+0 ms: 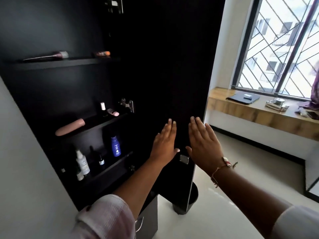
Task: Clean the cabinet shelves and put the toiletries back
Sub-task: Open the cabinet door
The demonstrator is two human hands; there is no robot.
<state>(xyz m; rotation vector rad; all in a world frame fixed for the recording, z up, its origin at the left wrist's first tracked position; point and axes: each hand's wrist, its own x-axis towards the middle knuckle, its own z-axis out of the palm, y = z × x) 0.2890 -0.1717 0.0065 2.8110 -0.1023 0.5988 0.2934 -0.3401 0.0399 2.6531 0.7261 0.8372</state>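
Legible text: none on any item in view.
Blue bottle (116,146): white print and a white drop-shaped mark on the front; the letters are too small to read.
Clear spray bottle (83,163): pale label with faint lines of print; illegible.
Small dark bottle (101,161): white label, blurred; no word is readable.
Orange-ended tube (101,53): dark markings, blurred; unreadable.
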